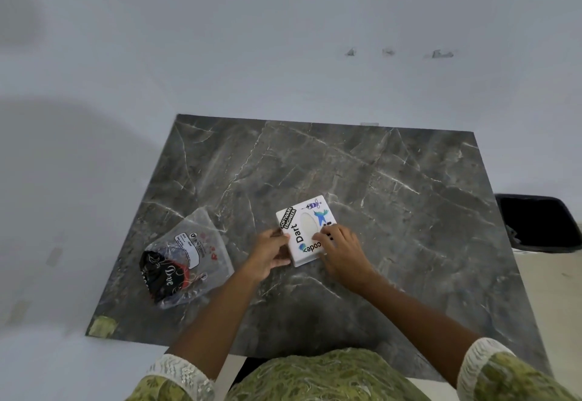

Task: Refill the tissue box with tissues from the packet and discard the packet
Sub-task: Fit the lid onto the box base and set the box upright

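- A dark grey marble table (378, 180) with pale veins stood against a white wall (220, 38), which bore three dark patches near its top.
- A black bin (538, 221) sat on the floor just past the table's right edge.
- A clear plastic packet (185, 259), crumpled, with a white label and a black-and-red printed part, lay flat near the table's left edge, towards the near left corner and apart from both hands.
- A white tissue box (307, 230), covered in stickers and with an oval slot in its top, lay near the middle of the table, closer to the near edge than the far one.
- The left hand (272, 254) curled against the box's left side, fingers bent and gripping that edge.
- The right hand (338, 248) lay over the box's near right corner, fingers spread and pressing on the top.
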